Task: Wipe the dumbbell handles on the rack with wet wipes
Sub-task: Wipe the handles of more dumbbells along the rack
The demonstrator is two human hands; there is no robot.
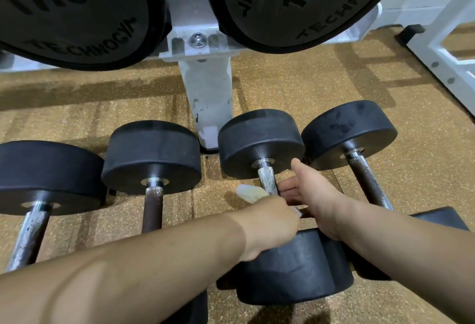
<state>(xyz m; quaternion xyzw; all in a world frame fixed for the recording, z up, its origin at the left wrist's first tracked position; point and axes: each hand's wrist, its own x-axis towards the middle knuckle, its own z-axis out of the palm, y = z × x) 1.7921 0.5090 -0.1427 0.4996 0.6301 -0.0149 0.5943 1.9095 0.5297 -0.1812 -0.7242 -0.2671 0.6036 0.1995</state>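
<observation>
Four black round-headed dumbbells lie side by side on the speckled tan rubber floor, handles running toward the camera. The third dumbbell from the left, near the centre of the view, is the one under both hands. Its knurled steel handle shows bright metal just below the far head, and its near head sits at about 6 o'clock from there, partly under the wrists.

The left hand reaches in from 8 o'clock and is closed around a crumpled, yellowish-white wet wipe, pressing it against the left side of the handle; a bunch of the wipe sticks out at the hand's 11 o'clock. Its fingers are hidden on the far side, so how tightly they wrap cannot be told. The right hand comes in from 4 o'clock, thumb raised toward the far head, fingers curled loosely onto the handle from the right, touching it just beside the wipe.

At 3 o'clock of this dumbbell lies the fourth dumbbell, with a dark, rusty handle. At 9 o'clock lies the second dumbbell, also brown-handled, and further left the first dumbbell, with a flecked chrome bar.

At 12 o'clock stands the white rack post, bolted under a shelf carrying two large black heads marked 17.5.
</observation>
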